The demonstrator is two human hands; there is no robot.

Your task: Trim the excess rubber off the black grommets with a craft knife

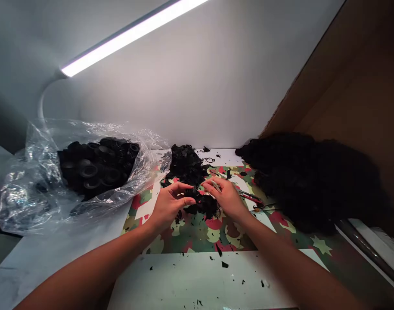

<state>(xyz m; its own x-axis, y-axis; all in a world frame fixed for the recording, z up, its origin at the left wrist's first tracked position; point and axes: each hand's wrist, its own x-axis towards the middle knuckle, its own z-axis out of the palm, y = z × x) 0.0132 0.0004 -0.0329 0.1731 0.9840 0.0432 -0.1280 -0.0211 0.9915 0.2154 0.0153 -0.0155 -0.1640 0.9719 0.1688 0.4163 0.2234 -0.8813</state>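
My left hand [171, 203] is closed, thumb and fingers pinching a small black ribbed rubber piece [190, 192]. Facing it, my right hand [227, 198] curls around a thin pale tool [216, 186] whose working end I cannot make out. Beneath and between both hands lies a clump of black trimmings [209, 207]. Just behind them rises a larger heap of black scraps [185, 161]. To the left, a clear plastic bag [32, 193] gapes around several black ribbed rubber pieces [88, 170].
A camouflage-patterned sheet [197, 239] covers the table's middle, with black bits scattered on it and on the white surface [184, 280] in front. Red-handled tools [251, 196] lie right of my hand. A big black pile [306, 181] sits against brown cardboard [352, 86]. A lamp [135, 38] hangs overhead.
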